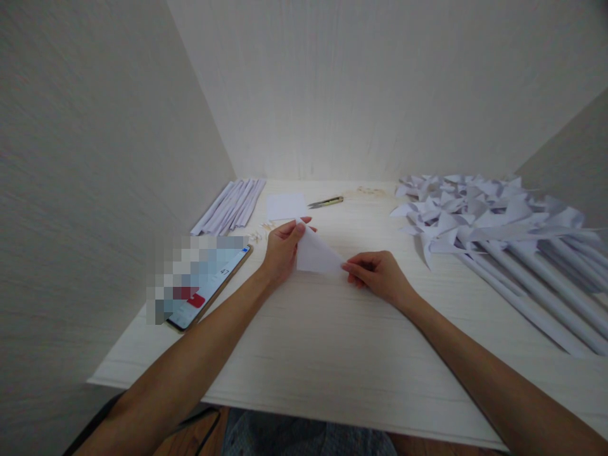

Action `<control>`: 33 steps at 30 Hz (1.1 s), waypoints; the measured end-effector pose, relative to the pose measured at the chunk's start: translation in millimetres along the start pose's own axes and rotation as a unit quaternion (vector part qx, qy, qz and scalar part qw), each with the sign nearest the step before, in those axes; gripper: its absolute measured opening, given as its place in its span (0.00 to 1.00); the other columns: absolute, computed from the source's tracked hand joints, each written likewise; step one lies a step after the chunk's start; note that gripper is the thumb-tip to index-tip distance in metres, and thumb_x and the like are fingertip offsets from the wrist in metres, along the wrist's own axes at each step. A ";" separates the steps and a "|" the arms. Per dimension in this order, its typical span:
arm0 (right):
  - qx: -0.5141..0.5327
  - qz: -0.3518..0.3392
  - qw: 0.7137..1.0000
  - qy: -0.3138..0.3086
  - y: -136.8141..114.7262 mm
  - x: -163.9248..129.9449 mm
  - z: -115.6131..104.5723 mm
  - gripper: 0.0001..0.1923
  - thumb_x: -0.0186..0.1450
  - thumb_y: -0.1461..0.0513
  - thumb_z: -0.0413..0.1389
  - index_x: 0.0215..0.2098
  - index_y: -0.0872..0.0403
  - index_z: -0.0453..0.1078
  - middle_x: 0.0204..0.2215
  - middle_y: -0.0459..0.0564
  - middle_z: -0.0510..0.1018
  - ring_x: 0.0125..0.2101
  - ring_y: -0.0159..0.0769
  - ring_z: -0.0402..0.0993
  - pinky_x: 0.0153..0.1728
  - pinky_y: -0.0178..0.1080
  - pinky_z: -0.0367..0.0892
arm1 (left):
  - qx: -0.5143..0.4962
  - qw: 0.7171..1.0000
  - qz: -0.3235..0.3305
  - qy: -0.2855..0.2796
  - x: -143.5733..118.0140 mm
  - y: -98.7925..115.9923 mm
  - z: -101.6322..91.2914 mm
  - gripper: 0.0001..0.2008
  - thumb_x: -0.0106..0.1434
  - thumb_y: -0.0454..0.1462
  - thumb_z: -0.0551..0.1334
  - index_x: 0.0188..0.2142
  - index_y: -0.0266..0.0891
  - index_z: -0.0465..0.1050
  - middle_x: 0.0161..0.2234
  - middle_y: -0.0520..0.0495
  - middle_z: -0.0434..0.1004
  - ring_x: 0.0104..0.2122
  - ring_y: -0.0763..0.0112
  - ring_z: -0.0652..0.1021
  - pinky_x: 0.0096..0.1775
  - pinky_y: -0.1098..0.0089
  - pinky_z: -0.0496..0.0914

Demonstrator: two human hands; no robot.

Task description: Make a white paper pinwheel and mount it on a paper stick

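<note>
A white sheet of paper (316, 252), folded into a triangle, is held above the table between my two hands. My left hand (284, 249) grips its upper left corner, the thumb pressed on the front. At the right corner, my right hand (373, 273) pinches the tip between thumb and fingers. Just beyond lies a small stack of white paper (286, 206) on the tabletop, and beside that rests a pair of thread snips (325, 202).
Paper pinwheels (479, 218) on rolled sticks (536, 285) are heaped at the right. Rolled paper sticks (232, 206) lie at the back left. A phone (209, 285) lies near my left forearm. Small pale bits (259, 235) are scattered nearby. Walls enclose the table (332, 354).
</note>
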State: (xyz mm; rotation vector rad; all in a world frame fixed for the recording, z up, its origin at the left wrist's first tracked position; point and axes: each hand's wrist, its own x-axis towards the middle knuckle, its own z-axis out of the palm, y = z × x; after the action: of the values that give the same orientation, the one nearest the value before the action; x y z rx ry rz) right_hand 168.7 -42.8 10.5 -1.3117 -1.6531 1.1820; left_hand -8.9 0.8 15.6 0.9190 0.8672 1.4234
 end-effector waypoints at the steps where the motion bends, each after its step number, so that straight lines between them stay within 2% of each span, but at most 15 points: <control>1: 0.002 0.001 1.000 -0.002 -0.2 0.0 0.0 0.11 0.54 0.58 0.54 0.19 0.57 0.69 0.13 0.45 0.71 0.14 0.25 0.63 0.16 0.29 0.59 | -0.003 1.000 0.007 -0.001 -0.1 0.2 0.4 0.18 0.37 0.46 0.68 0.26 0.37 0.74 0.24 0.49 0.76 0.21 0.78 0.69 0.25 0.75 0.62; 4: 0.010 0.001 1.000 -0.008 -0.3 0.0 -0.2 0.11 0.54 0.58 0.54 0.19 0.57 0.69 0.13 0.45 0.71 0.14 0.25 0.63 0.16 0.29 0.60 | -0.012 1.000 0.018 -0.007 -0.6 0.9 1.1 0.17 0.38 0.46 0.68 0.24 0.37 0.74 0.28 0.48 0.77 0.24 0.77 0.70 0.26 0.75 0.63; 13: 0.015 0.002 1.000 -0.014 1.1 0.3 -0.9 0.12 0.53 0.57 0.55 0.20 0.57 0.70 0.13 0.45 0.71 0.14 0.25 0.62 0.16 0.30 0.59 | -0.044 0.999 -0.020 -0.020 -1.2 2.8 -0.1 0.19 0.39 0.47 0.67 0.29 0.39 0.73 0.27 0.51 0.75 0.24 0.76 0.70 0.28 0.73 0.64; 19: 0.026 -0.002 0.999 -0.034 -0.9 -0.9 0.0 0.11 0.53 0.57 0.55 0.20 0.58 0.70 0.14 0.45 0.71 0.14 0.25 0.62 0.16 0.30 0.59 | -0.077 0.996 -0.028 -0.036 0.4 4.1 -2.7 0.18 0.34 0.46 0.69 0.24 0.39 0.72 0.23 0.54 0.72 0.23 0.78 0.69 0.26 0.76 0.63; 25: 0.018 -0.005 0.999 -0.039 -1.4 -2.0 0.0 0.12 0.53 0.56 0.55 0.20 0.57 0.70 0.14 0.45 0.72 0.14 0.25 0.63 0.17 0.31 0.60 | -0.057 0.997 -0.016 -0.042 0.2 5.6 -4.2 0.17 0.35 0.46 0.69 0.20 0.39 0.69 0.22 0.53 0.69 0.21 0.79 0.66 0.23 0.76 0.61; 33: 0.010 -0.004 0.999 -0.042 -3.0 -2.3 1.0 0.11 0.53 0.57 0.55 0.19 0.57 0.70 0.14 0.45 0.71 0.14 0.25 0.62 0.17 0.30 0.59 | -0.074 0.996 -0.022 -0.036 0.0 7.2 -3.7 0.16 0.35 0.44 0.70 0.20 0.39 0.68 0.20 0.55 0.68 0.22 0.79 0.67 0.25 0.76 0.63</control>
State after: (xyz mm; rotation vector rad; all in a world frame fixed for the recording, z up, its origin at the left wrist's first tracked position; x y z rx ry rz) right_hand 167.3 -45.4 13.1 -1.2577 -1.6998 1.2615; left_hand -15.3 0.4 20.6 0.8298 0.7139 1.3890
